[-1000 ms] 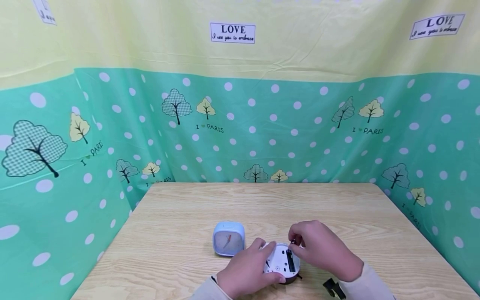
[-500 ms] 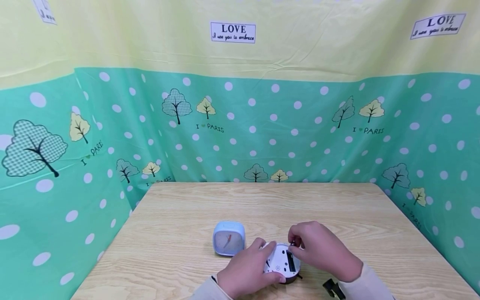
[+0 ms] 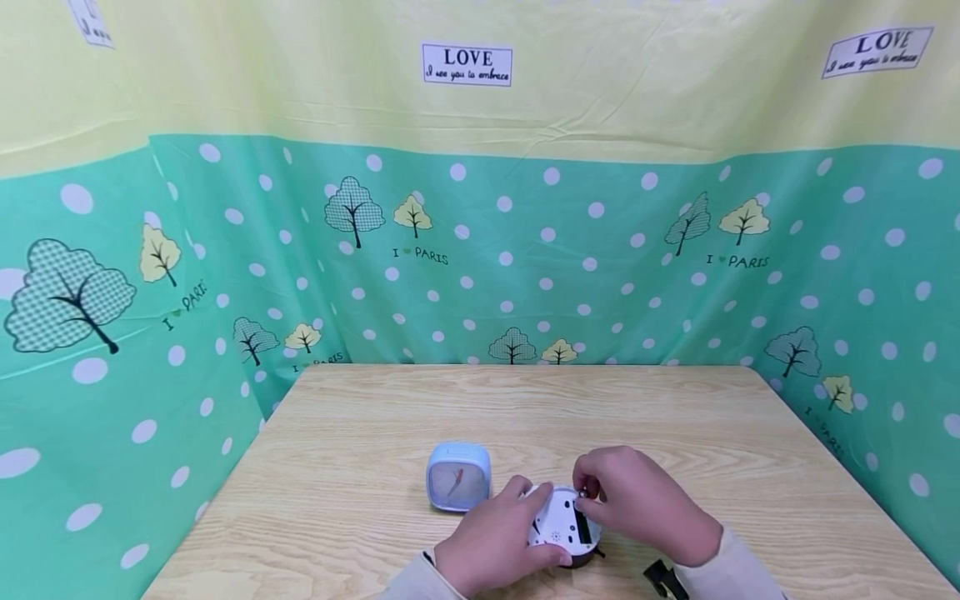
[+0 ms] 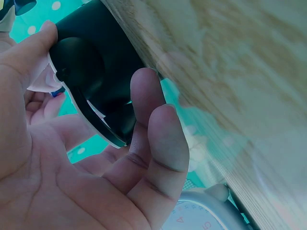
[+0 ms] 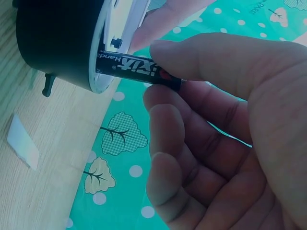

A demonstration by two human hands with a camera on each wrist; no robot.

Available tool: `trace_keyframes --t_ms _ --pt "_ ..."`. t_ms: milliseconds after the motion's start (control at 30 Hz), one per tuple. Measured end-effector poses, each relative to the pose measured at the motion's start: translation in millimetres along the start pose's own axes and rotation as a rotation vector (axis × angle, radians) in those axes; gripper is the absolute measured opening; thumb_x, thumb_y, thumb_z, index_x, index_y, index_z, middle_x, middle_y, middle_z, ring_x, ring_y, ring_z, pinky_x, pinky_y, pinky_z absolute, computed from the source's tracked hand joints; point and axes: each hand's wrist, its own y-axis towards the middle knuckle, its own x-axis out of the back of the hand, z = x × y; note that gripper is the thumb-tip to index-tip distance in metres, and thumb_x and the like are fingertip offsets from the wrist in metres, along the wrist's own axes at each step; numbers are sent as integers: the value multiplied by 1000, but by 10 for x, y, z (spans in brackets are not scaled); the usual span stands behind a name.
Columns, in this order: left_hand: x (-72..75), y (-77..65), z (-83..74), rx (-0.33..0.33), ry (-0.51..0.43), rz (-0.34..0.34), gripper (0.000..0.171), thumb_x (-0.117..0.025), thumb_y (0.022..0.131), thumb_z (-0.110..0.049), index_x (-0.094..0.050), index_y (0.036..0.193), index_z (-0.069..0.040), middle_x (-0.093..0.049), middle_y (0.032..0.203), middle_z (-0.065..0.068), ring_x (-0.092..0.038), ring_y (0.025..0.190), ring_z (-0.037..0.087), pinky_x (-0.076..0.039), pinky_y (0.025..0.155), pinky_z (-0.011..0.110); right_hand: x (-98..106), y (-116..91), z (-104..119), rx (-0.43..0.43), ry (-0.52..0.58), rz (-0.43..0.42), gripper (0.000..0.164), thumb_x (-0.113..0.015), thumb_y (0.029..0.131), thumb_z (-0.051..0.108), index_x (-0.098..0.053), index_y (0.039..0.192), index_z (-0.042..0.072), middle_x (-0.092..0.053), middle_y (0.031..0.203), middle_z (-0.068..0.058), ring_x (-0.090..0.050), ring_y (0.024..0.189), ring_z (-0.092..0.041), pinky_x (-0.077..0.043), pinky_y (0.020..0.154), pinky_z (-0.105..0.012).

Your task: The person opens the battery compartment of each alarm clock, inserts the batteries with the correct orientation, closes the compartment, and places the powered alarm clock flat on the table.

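Note:
A round clock with a white back (image 3: pixel 557 518) and a black body (image 5: pixel 60 38) lies back up on the table, its dark battery slot (image 3: pixel 582 527) uncovered. My left hand (image 3: pixel 498 537) grips it from the left side, thumb on the near edge and fingers around the far edge. Between thumb and fingertips, my right hand (image 3: pixel 641 500) pinches a black battery (image 5: pixel 129 67) with white lettering. One end of the battery reaches inside the white rim of the clock, and its other end sticks out toward my fingers.
A light blue square clock (image 3: pixel 458 477) stands upright just left of the left hand. A small white flat piece (image 5: pixel 23 141) lies on the wooden table (image 3: pixel 360 433). Beside the right sleeve is a small black object (image 3: pixel 663 577). Patterned curtain surrounds the table.
My right hand has shifted slightly left with the battery, which now sits lower at the far end of the slot. The left hand and the round clock have stayed in place.

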Motion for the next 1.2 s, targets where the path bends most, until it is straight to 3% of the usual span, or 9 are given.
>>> trace_keyframes --t_ms 667,1200 --pt "15 -6 -8 4 -6 10 87 -68 84 -74 -49 154 -26 -57 136 0 -56 84 6 -53 73 28 -20 -13 -1 49 28 42 18 -84 78 18 -68 77 26 -53 66 21 -47 59 2 -43 55 -20" --pt "40 -28 -24 -11 11 -6 88 -68 84 -74 -49 154 -23 -57 134 1 -56 85 4 -53 73 27 -54 -19 -19 90 115 164 23 -87 80 15 -69 78 30 -55 65 20 -48 60 1 -43 54 -21"
